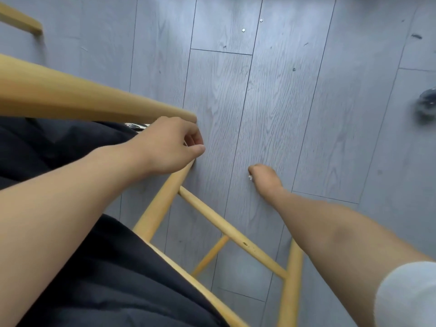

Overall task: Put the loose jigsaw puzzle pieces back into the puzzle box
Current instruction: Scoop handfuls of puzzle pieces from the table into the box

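Observation:
I look straight down past a wooden chair at a grey plank floor. My right hand (265, 180) reaches down to the floor with its fingers closed around a small white puzzle piece (250, 177); only a sliver of the piece shows. My left hand (173, 143) is curled at the front end of the chair's armrest (94, 100), fingers bent in; whether it grips the wood or holds anything is hidden. The puzzle box is out of view.
The chair's yellow wooden legs and rungs (226, 228) cross the lower middle of the view. A dark cushion or garment (106, 279) fills the seat at lower left. A blurred dark object (427, 102) lies on the floor at the right edge. Two small round dots (243, 30) mark the far floor.

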`<state>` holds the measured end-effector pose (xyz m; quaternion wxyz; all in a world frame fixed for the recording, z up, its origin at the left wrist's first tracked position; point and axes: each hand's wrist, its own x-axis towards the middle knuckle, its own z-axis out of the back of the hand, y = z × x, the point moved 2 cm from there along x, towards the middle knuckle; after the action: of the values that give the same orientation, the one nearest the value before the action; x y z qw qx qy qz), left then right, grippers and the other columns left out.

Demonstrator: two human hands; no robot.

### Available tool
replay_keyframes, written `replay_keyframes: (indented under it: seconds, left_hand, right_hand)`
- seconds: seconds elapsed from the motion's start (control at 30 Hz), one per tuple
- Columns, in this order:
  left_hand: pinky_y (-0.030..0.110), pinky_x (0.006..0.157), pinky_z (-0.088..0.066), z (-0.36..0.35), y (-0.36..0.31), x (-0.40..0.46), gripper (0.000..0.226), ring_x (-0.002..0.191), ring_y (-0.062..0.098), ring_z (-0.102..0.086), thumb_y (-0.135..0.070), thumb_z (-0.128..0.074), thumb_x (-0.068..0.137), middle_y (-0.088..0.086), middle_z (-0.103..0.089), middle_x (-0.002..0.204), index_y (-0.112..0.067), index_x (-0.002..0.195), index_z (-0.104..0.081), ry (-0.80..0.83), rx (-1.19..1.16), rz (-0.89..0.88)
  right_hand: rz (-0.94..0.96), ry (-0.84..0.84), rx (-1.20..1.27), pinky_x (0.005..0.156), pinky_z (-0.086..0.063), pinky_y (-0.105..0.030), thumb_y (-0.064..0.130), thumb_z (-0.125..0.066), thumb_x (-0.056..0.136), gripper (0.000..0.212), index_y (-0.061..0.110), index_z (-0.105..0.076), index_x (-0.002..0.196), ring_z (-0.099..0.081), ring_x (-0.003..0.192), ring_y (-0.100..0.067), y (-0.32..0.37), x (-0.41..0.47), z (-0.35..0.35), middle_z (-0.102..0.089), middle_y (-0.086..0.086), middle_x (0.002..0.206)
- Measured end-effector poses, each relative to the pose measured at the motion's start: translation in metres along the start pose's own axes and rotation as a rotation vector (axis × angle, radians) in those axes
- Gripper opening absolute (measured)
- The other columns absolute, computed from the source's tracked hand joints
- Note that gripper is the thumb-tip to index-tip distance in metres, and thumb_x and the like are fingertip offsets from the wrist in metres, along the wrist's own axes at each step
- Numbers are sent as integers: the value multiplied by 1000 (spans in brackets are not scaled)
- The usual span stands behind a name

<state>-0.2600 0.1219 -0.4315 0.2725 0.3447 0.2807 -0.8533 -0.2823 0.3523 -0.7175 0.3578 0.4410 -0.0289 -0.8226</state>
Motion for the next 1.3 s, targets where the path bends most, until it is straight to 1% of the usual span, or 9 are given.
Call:
replay_keyframes:
  seconds: [0.1, 0.2, 0.43, 0.67, 0.83, 0.97, 1.07, 1.2, 1.3]
  left_hand:
    - [16, 66, -42, 0, 3, -2, 14, 84, 3, -61, -34, -62, 94, -13, -67, 86, -24, 89, -71, -8, -9, 18]
    - [29, 80, -52, -1, 6, -4, 15, 88, 7, -63, -36, -63, 94, -13, -68, 87, -24, 90, -72, 12, -10, 29]
    - [31, 83, -52, -1, 7, -5, 15, 88, 8, -64, -36, -63, 94, -13, -69, 87, -25, 89, -72, 7, -36, 43]
    - [25, 70, -43, -1, 6, -5, 15, 83, 1, -60, -36, -63, 94, -15, -66, 81, -26, 87, -71, 12, -22, 38]
    - [27, 75, -45, -1, 7, -4, 15, 85, 6, -61, -37, -63, 94, -14, -67, 83, -26, 88, -72, 9, -19, 40]
    - [27, 76, -45, -2, 6, -4, 16, 86, 6, -62, -37, -63, 94, -14, -67, 83, -25, 88, -72, 11, -15, 38]
    - [25, 69, -42, -3, 6, -5, 16, 82, 1, -59, -37, -63, 94, -15, -65, 80, -25, 88, -72, 10, -5, 35]
    - [17, 64, -40, -2, 7, -5, 16, 78, -2, -57, -37, -63, 94, -15, -64, 78, -25, 88, -72, 2, -4, 37]
    - [25, 67, -42, -1, 6, -6, 16, 77, 1, -57, -36, -63, 94, -15, -64, 78, -24, 89, -72, -1, -9, 38]
  right_hand:
    - [49, 16, -85, 67, -39, -33, -7, -50, 92, 19, 10, -50, 83, -59, 86, -28, 0, 2, 5, -50, -9, 88]
    - [68, -9, -84, 69, -40, -34, -5, -50, 93, 16, 9, -54, 90, -57, 88, -28, -1, 3, 7, -54, -10, 95]
    - [50, -45, -52, 70, -43, -33, -9, -47, 91, 21, 9, -58, 92, -57, 87, -26, 0, -1, 1, -55, -8, 96]
    - [74, -37, -93, 69, -43, -33, -9, -48, 91, 19, 7, -59, 89, -59, 86, -27, 3, 0, 6, -57, -10, 95]
    - [114, -36, -100, 71, -39, -34, -8, -52, 92, 17, 6, -60, 98, -54, 94, -28, 1, 6, 8, -53, -9, 100]
    - [133, -39, -117, 69, -38, -33, -10, -51, 90, 20, 7, -60, 94, -54, 90, -26, -2, 4, 5, -50, -6, 94]
    - [142, -27, -121, 68, -39, -34, -9, -50, 91, 18, 6, -60, 91, -55, 86, -26, -2, 5, 6, -50, -6, 92]
    - [148, -13, -144, 68, -38, -35, -12, -50, 90, 22, 9, -54, 88, -46, 80, -23, 1, 7, 8, -52, -8, 95]
    - [154, 4, -140, 70, -40, -35, -12, -51, 91, 22, 9, -54, 89, -49, 84, -24, 2, 10, 9, -49, -6, 94]
